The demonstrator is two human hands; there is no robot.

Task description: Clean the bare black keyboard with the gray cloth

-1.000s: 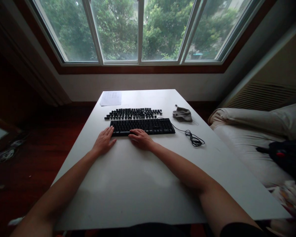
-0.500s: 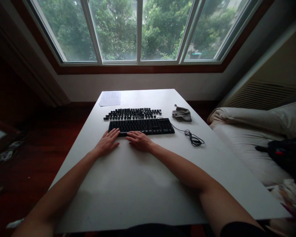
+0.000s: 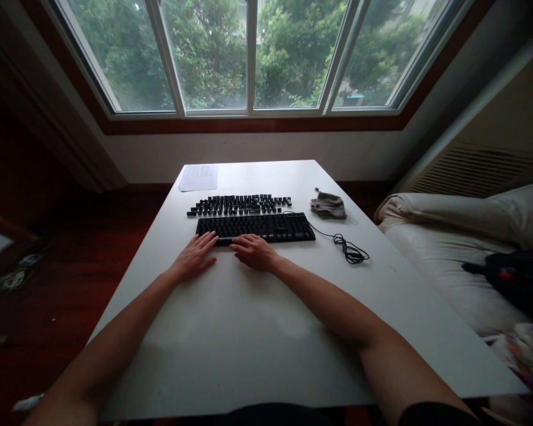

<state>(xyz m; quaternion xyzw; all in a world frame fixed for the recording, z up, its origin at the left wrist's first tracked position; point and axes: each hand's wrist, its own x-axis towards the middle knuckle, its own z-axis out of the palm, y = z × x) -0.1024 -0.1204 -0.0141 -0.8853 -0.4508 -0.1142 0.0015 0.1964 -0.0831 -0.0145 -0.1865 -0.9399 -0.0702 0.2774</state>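
Note:
A black keyboard [image 3: 275, 228] lies across the white table [image 3: 249, 331]. My left hand [image 3: 196, 254] rests flat at its front left corner, fingers stretched out over the edge and thumb apart. Beside it, my right hand [image 3: 254, 252] lies palm down, its fingertips on the keyboard's front edge left of the middle. Neither hand grips anything. Just behind the keyboard, several loose black keycaps [image 3: 235, 205] stand in rows. A black cable [image 3: 352, 251] runs from the keyboard and lies bundled to its right.
A crumpled grey cloth [image 3: 328, 205] sits at the table's right side. At the far left corner lies a sheet of paper [image 3: 198, 177]. To the right is a light couch [image 3: 430, 260] with a dark bag [image 3: 519, 278] on it. A window [image 3: 249, 59] is beyond the table.

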